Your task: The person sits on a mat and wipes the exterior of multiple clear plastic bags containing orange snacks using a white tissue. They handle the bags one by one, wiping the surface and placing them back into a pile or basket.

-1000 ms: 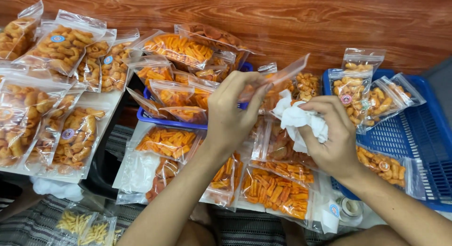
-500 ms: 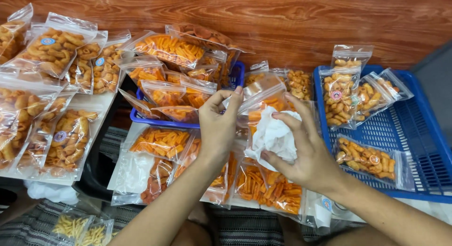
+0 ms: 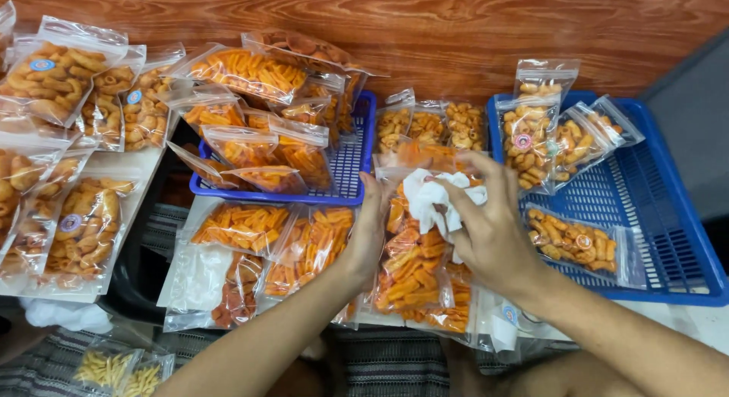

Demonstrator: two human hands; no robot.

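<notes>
Between the two blue baskets (image 3: 687, 237), a clear bag of orange snack sticks (image 3: 410, 253) lies with its long axis running toward the person. The left hand (image 3: 372, 230) clasps that bag's left edge. The right hand (image 3: 490, 230), just right of the bag, clutches a crumpled white cloth (image 3: 433, 200) against its top.

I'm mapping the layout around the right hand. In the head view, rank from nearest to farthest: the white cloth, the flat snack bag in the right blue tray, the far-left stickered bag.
1. white cloth, in the right hand.
2. flat snack bag, just right.
3. stickered bag, far upper left.
</notes>
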